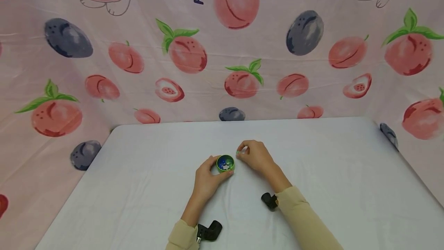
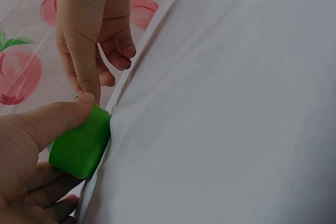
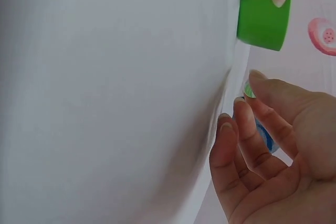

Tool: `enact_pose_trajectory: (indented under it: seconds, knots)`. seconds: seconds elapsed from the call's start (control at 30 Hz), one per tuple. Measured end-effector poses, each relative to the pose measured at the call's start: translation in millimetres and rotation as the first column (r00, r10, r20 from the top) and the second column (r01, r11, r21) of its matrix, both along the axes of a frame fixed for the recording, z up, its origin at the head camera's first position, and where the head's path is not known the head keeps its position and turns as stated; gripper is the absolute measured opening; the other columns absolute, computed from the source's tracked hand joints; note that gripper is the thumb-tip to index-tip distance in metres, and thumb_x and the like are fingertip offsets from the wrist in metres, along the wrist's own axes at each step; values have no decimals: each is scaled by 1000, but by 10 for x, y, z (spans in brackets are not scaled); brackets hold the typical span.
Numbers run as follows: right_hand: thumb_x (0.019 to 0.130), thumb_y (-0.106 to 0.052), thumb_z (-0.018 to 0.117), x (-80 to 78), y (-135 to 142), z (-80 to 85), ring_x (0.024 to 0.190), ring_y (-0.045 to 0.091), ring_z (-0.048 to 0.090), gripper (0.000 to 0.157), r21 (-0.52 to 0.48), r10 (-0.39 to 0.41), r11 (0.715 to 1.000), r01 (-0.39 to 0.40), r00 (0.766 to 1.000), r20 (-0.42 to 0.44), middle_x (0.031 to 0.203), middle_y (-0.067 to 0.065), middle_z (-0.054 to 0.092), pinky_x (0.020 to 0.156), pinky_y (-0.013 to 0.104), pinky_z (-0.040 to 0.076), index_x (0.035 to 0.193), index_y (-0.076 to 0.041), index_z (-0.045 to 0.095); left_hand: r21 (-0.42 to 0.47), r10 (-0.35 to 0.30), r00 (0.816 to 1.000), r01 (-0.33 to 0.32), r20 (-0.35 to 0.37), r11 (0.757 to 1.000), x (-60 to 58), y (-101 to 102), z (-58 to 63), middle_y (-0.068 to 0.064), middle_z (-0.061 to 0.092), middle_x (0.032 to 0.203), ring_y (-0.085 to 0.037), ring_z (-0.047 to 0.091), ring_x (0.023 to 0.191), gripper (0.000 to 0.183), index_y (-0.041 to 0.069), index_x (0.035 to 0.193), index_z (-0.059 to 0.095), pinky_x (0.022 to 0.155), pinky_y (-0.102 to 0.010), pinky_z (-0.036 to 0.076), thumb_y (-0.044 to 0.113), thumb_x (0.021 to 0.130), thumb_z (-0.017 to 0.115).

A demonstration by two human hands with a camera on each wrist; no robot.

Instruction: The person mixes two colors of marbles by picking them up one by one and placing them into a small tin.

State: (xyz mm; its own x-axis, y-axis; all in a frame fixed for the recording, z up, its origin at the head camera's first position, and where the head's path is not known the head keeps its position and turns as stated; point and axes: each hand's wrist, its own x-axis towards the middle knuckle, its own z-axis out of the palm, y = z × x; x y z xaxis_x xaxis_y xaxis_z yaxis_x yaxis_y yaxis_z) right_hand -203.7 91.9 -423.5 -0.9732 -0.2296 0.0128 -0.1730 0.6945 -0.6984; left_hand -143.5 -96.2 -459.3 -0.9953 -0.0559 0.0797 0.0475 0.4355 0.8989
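Observation:
A small round green container (image 1: 226, 171) stands upright on the table, with blue, green and silvery small pieces (image 1: 225, 163) inside. My left hand (image 1: 205, 178) grips it from the left, thumb along the near side; in the left wrist view the thumb presses the green wall (image 2: 81, 145). Just right of the container, apart from it, my right hand (image 1: 256, 157) pinches a tiny shiny green piece (image 3: 250, 89) between thumb and forefinger. The other right-hand fingers are loosely bent. The piece's exact kind is too small to tell.
A white cloth covers the table (image 1: 138, 188). Behind and beside it hangs a pink fruit-print curtain (image 1: 208, 107). Black wrist-worn devices (image 1: 209, 230) sit at both sleeves, close above the tabletop.

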Motion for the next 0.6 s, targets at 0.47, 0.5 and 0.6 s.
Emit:
enact_pose_trajectory:
  seconds: [0.47,0.5,0.6]
  knots:
    - [96,-16,78,215,-36,54,66,14,56,13,-108,-15,994,13,1000,-24,76,2,67,62,28,46,106,-8,78,-19,-17,998,16,-57,1000,3,2,-12,-21,69,136,-48,43,149,54,0,129,72,122,-63,34,17,81,92]
    - [96,-16,78,231,-40,52,66,14,56,12,-115,-16,993,13,1000,-27,76,3,67,61,28,46,106,-8,78,-18,-17,998,16,-59,1000,3,3,-12,-20,70,136,-48,43,149,54,0,129,72,122,-63,34,17,81,92]
    - [96,-15,78,278,-51,42,65,13,55,11,-139,-19,990,14,999,-39,76,2,67,60,28,44,105,-8,78,-16,-20,998,19,-61,1000,3,4,-15,-20,70,136,-48,43,149,54,1,129,72,122,-64,33,17,81,92]
